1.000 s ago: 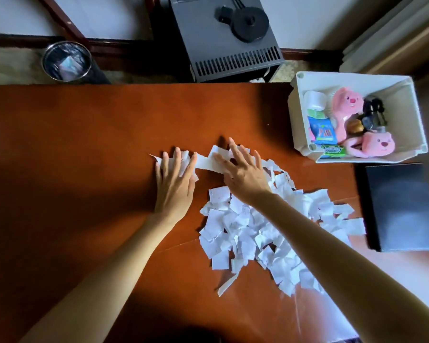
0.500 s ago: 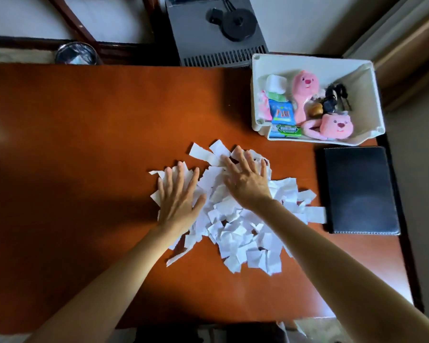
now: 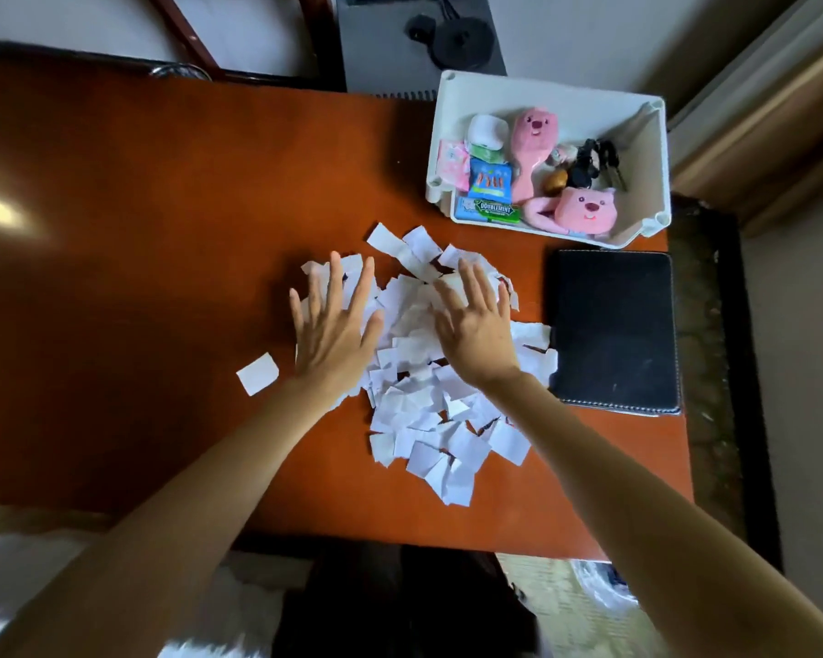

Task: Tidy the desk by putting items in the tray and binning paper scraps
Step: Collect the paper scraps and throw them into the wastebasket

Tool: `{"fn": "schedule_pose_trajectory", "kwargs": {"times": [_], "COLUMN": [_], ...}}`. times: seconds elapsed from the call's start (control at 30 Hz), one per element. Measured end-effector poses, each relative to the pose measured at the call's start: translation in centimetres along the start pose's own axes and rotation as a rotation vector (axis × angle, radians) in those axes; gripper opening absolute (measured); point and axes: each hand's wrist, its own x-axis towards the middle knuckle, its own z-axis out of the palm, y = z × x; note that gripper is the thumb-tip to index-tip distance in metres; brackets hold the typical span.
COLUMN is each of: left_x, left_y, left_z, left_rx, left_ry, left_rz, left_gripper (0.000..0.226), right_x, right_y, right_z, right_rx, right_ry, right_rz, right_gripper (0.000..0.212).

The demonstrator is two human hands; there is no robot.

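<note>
Left hand (image 3: pixel 334 331) and right hand (image 3: pixel 477 332) lie flat, fingers spread, on the paper scraps (image 3: pixel 424 401) heaped between and beneath them; light, loose, slippery bits, best scooped from both flanks

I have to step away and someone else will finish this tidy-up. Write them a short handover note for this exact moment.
Left hand: open, flat, fingers spread on the left edge of the paper scraps, holding nothing.
Right hand: open, flat on the right part of the pile, holding nothing.
Things: the scraps lie heaped mid-desk; one loose scrap lies apart to the left. The white tray at the far right corner already holds the small items. A black notebook lies on the desk beside the pile.
Done: small items in the tray.
Left: gather all scraps, including the stray one, and bin them; the notebook may also need putting away.
</note>
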Motion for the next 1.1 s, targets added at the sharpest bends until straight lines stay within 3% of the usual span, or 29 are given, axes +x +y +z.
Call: {"fn": "schedule_pose_trajectory", "kwargs": {"times": [0.2, 0.3, 0.53, 0.67, 0.8, 1.0, 1.1], "left_x": [-5.8, -7.3, -7.5, -7.7, -9.3, -12.6, -13.1], "left_y": [-2.2, -2.6, -0.4, 0.4, 0.8, 1.6, 1.2], "left_z": [1.3, 2.6, 4.1, 4.7, 4.8, 5.6, 7.0], "left_rx": [-0.049, -0.108, -0.282, -0.340, -0.307, -0.299, -0.200], "left_ry": [-0.079, -0.131, 0.031, 0.185, 0.282, 0.253, 0.153], "left_rz": [-0.334, -0.383, -0.077, -0.078, -0.032, 0.157, 0.257], "left_gripper": [0.061, 0.063, 0.056, 0.053, 0.053, 0.052, 0.050], "right_x": [-4.5, -5.8, -6.3, -7.1, -9.4, -14.3, -16.6], "right_y": [-2.7, -3.6, -1.7, -0.2, 0.8, 1.2, 2.1], "right_z": [1.7, 2.9, 4.3, 3.2, 2.2, 3.8, 5.4], "right_rx": [-0.033, -0.093, -0.035, 0.116, 0.141, 0.065, 0.022], "right_ry": [-0.142, -0.210, -0.116, 0.126, 0.253, 0.264, 0.101], "right_rz": [-0.014, -0.021, -0.016, -0.041, -0.007, 0.014, 0.027], "right_gripper": [0.051, 0.052, 0.048, 0.053, 0.052, 0.080, 0.088]}}
